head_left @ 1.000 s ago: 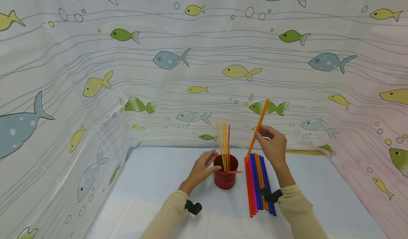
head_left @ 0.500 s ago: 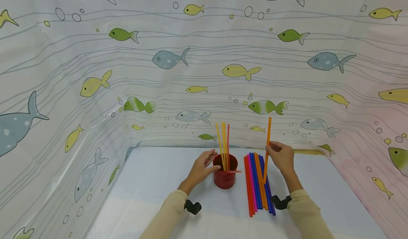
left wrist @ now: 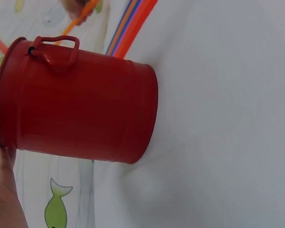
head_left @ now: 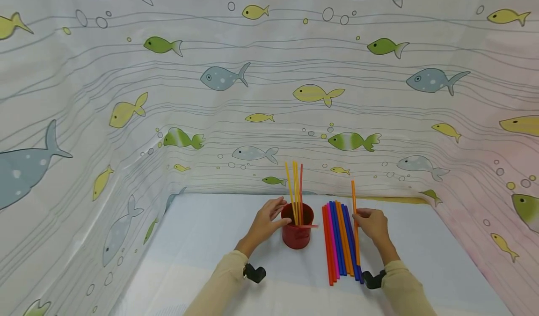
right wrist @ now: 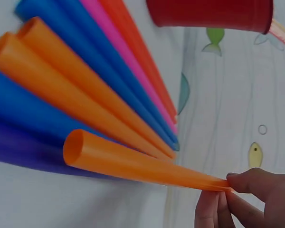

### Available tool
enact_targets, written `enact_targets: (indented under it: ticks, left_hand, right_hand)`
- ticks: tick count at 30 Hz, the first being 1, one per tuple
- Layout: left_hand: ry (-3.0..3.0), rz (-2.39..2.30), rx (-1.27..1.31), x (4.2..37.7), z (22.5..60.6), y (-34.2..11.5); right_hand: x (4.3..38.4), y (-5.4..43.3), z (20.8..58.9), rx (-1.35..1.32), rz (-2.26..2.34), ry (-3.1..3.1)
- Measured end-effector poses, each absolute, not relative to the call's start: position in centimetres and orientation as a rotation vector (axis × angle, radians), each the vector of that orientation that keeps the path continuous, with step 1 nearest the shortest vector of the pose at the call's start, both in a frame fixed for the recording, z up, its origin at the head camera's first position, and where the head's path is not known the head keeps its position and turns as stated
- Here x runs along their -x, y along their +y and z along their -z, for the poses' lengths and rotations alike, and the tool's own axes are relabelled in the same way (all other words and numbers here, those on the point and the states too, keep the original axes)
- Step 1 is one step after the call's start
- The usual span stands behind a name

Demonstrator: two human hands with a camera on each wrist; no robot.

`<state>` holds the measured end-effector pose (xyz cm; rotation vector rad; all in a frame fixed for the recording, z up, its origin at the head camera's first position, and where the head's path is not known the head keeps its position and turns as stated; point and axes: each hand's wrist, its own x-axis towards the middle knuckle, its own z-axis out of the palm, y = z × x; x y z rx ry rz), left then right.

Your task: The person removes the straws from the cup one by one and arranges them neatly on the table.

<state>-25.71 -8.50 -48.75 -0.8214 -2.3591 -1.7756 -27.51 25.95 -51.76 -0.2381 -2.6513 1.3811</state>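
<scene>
R grip pinches an orange straw, thumb set against fingertips w/ only the thin tube's width btwn them; the straw juts above and below the hold, prob. taken near mid-length for easier steering. Its lower end lies over the outermost blue straw of a multicolor row just left of R grip on the tabletop; whether they touch, can't tell. The row lies side by side, lengthwise, likely grouped so each piece is w/in R grip's reach. Farther left, L grip curves round the rim of a red pot, thumb on near side, fingers toward far side, spread enough to straddle the edge; a light hold, it seems, presumably to steady it. Pot stands upright btwn the 2 grips, right at L grip's fingertips. Yellow straws and a red straw stand in it, tops higher than L grip.
</scene>
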Motion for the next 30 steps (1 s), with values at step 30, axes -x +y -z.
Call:
enact_targets:
  ticks: [30]
  left_hand:
    - [-2.375, 1.752, 0.775, 27.9, 51.9, -8.8]
  right_hand:
    - [26.5, 27.4, 56.0, 0.288, -1.318, -2.834]
